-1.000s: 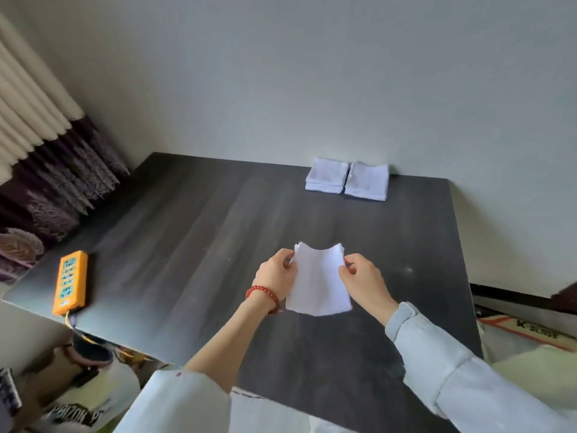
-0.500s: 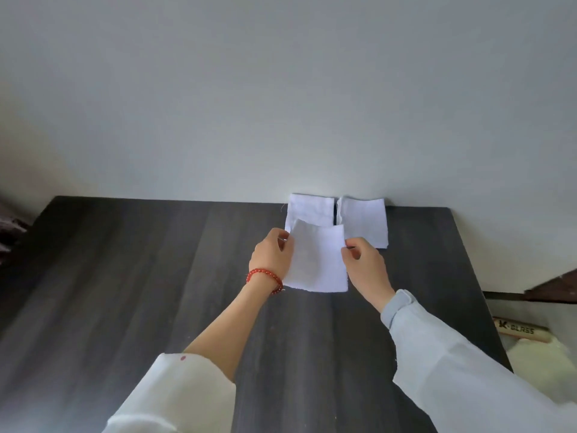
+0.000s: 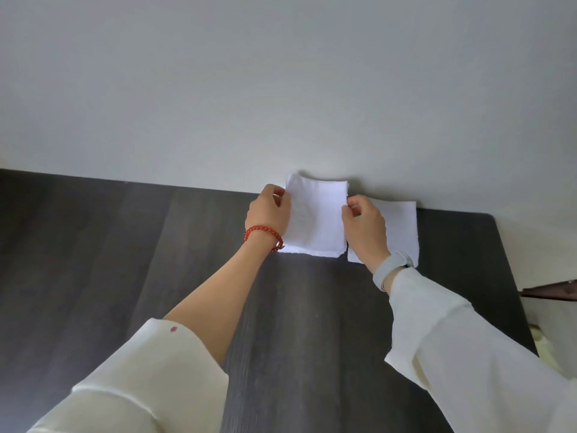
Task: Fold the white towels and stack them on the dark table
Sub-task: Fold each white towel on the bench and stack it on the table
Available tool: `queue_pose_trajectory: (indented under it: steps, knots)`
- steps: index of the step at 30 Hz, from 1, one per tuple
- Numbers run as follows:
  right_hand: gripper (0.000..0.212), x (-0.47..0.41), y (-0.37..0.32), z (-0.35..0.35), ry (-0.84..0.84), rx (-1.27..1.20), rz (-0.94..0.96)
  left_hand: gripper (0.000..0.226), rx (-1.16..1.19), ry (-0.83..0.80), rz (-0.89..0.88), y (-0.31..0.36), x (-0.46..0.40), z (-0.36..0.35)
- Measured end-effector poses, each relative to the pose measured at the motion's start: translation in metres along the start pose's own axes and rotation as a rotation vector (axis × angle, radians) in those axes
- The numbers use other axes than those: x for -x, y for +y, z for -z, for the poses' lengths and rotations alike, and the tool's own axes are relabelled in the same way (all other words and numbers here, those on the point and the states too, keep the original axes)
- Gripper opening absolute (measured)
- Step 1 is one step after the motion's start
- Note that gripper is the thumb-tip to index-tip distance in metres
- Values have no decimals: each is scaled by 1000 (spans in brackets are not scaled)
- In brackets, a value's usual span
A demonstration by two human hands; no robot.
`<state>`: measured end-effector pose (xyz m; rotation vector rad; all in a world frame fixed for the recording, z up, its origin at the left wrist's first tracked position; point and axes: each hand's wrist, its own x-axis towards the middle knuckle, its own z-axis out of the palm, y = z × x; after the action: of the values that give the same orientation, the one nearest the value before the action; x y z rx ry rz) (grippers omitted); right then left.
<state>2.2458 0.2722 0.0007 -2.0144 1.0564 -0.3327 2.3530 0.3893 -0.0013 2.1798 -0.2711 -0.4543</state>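
Note:
A small folded white towel (image 3: 315, 217) is held at the far edge of the dark table (image 3: 156, 260), against the wall. My left hand (image 3: 268, 214) pinches its left edge and my right hand (image 3: 365, 226) pinches its right edge. The towel covers the left stack of folded towels, which is hidden beneath it. A second stack of folded white towels (image 3: 401, 226) lies just to the right, partly behind my right hand and wrist.
A pale wall (image 3: 281, 89) rises directly behind the table's far edge. The table's right edge (image 3: 512, 292) drops off near a dark strip and light objects on the floor at the far right.
Both hands carried the folded towel away from me to the far edge of the table, over the left stack. The view tilted up toward the wall.

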Motion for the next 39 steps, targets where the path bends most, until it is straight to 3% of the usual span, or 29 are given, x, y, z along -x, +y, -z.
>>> queue_pose_trajectory:
  steps: [11,15,18,20,23,25,28,36,39]
  knots:
    - [19,-19,27,-15,67,185,16,22,-85,16,6,-21,-21,-23]
    - [27,-9,32,-18,116,416,319,24,-120,-39,84,-25,-24,-26]
    - [38,-7,38,-24,-8,636,516,26,-119,-52,117,-24,-24,-27]
    - [44,-8,38,-24,-155,815,485,30,-251,33,-11,-24,-19,-26]
    - [47,-12,38,-22,-295,896,419,47,-553,57,-401,-28,-12,-23]
    - [49,-10,34,-18,-314,899,416,51,-710,-85,-461,-28,-10,-23]
    - [51,0,24,-6,-322,861,368,53,-752,-215,-353,-21,-4,-14]
    - [36,70,2,53,-230,422,242,45,-594,-166,-398,14,66,13]
    - [33,106,8,92,-234,348,172,38,-516,-222,-462,31,108,11]
